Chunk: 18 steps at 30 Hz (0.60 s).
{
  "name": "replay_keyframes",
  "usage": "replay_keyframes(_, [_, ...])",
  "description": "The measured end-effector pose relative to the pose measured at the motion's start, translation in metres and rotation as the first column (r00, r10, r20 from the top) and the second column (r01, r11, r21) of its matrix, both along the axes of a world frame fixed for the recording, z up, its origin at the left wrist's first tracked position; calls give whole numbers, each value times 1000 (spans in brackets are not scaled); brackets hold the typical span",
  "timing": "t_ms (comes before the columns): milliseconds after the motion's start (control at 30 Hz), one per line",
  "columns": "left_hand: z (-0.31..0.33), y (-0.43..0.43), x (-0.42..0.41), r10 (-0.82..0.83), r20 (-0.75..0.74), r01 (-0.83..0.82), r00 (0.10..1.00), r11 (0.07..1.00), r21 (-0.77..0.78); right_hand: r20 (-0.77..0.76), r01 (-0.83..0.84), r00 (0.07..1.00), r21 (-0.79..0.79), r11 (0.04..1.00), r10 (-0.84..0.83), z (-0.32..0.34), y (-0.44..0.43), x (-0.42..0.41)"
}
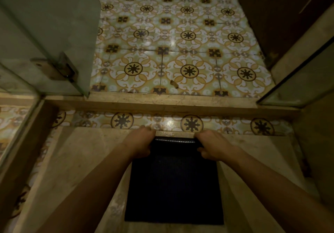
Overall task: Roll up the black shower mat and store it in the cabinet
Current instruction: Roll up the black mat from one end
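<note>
The black shower mat (174,184) lies flat on the beige stone shower floor, low in the middle of the head view. Its far edge is curled over into a thin first roll. My left hand (142,142) grips the left end of that curled edge, fingers closed over it. My right hand (211,145) grips the right end the same way. Both forearms reach forward from the bottom of the view. No cabinet interior is in view.
A raised stone threshold (162,102) crosses the view beyond the mat, with patterned floor tiles (180,43) past it. A glass shower door (54,34) stands open at the left, a glass panel (298,81) at the right. Dark wooden furniture (282,16) stands at the upper right.
</note>
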<state>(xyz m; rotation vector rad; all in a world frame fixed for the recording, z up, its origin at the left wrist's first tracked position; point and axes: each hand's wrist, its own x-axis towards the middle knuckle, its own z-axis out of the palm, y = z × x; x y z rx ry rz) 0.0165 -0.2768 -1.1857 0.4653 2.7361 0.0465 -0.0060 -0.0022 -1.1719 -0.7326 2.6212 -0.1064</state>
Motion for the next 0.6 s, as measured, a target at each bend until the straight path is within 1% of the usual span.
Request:
replay_keyframes(100, [0,3,-10,42,-44,-41,998,999,10,-63,20,998,1,1000,-20,-1,-1,-13])
replay_keyframes(200, [-1,5,-6,116,-98,-108,988,991,82,-112,11,994,-16,1000,-12,-4,-1,-15])
replay_keyframes(267, [-4,6,4,141,-141,-121,980,983,141,-106,0,994,-16,1000,-2,-7,0,-8])
replay_keyframes(333, [-8,8,16,151,-162,-123,975,978,166,-87,-3,996,-30,1000,0,-9,4,-3])
replay_keyframes(467, [-6,7,26,218,-133,-183,967,955,233,-56,-22,998,-71,997,18,-3,7,-4])
replay_keyframes(533, [-2,2,26,207,-74,-179,976,945,272,-21,-14,1000,-33,999,13,1,4,-7])
replay_keyframes(600, [3,-2,23,194,-17,-183,981,948,261,-17,6,1000,6,1000,-6,6,-1,-10])
